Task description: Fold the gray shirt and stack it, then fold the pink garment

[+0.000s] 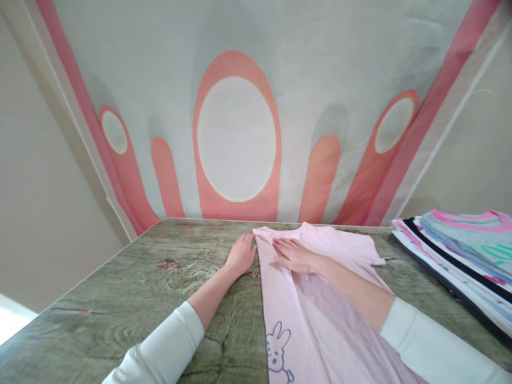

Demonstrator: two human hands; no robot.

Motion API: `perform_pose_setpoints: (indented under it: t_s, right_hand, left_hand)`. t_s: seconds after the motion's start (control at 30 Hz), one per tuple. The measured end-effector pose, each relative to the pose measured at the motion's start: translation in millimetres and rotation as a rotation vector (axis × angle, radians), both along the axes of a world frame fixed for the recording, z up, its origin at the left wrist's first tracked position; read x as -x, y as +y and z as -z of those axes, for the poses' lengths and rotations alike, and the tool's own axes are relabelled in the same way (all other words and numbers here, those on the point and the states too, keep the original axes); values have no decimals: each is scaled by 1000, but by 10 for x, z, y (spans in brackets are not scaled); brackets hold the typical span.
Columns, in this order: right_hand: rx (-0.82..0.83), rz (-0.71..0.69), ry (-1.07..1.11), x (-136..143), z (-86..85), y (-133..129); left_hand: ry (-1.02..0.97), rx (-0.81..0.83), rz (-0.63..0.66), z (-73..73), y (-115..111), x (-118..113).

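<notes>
A pale pink T-shirt point(304, 320) lies on the wooden tabletop, its neckline toward the far edge. Its left side makes a straight edge, and a blue line drawing of a rabbit point(277, 346) shows low on that side. My right hand point(295, 257) rests flat on the upper part of the shirt, fingers stretched to the left. Beside the shirt's upper left corner is my left hand point(241, 254), palm down on the table, with its fingers lying along the corner. A short sleeve point(370, 250) spreads out on the right.
A stack of folded clothes point(472, 256) stands at the table's right side, a grey shirt with pink collar trim on top. The wood-grain table point(140, 304) meets a wall hanging point(236, 138) with pink and white oval shapes at its far edge.
</notes>
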State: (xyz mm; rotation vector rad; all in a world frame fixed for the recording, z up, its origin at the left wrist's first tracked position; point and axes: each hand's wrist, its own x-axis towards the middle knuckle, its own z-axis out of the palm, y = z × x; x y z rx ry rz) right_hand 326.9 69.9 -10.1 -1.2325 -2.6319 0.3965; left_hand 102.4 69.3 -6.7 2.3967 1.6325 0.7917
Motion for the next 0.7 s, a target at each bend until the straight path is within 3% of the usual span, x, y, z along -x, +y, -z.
perform_pose_setpoints:
  t_s: [0.1,0.23,0.37,0.53,0.7]
  right_hand:
    - [-89,41,45,155,-101,-26]
    - [-196,-47,110,480,-209,-141]
    - [-212,-35,112,652,-121,-259]
    - [-218,-2,93,640,39,-295]
    - [-241,0,78,633,34,-295]
  left_hand:
    - [-53,23,-27,20,307,57]
    - [-67,59,20,18,669,72]
    - [-61,104,129,20,859,110]
    - [-34,144,251,21,1041,207]
    - [25,130,284,44,1225,193]
